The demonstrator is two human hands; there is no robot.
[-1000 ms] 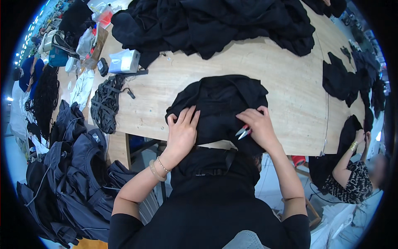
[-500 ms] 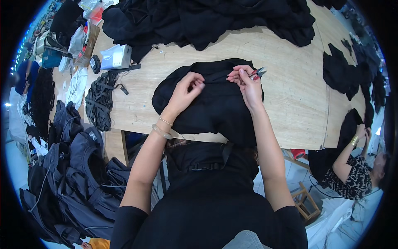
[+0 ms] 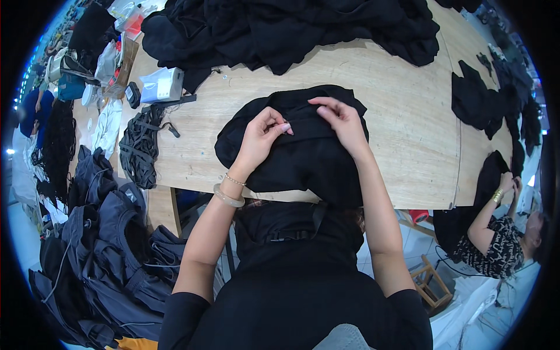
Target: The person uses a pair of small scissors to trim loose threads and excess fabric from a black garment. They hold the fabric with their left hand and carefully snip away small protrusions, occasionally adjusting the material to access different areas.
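A black cloth garment (image 3: 303, 160) lies bunched on the wooden table in front of me, its near part hanging over the edge toward my lap. My left hand (image 3: 261, 137) rests over its left part, thumb and fingertips pinched together; whatever they grip is too small to make out. Above the far right part is my right hand (image 3: 345, 121), thumb and index finger apart, the other fingers curled out of sight. The red-handled thread snips seen there earlier do not show now, so what the curled fingers hold is hidden. Bracelets circle my left wrist.
A large black cloth pile (image 3: 291, 29) covers the far side of the table (image 3: 408, 140). Tangled dark straps (image 3: 140, 140) and a tissue pack (image 3: 162, 85) lie left. Dark grey garments (image 3: 105, 245) heap at lower left. Another person (image 3: 496, 239) handles black cloth at right.
My left hand has shifted slightly right and toward me, its fingertips closing in a pinch. My right hand has turned and reached a little left, and the snips have gone out of sight.
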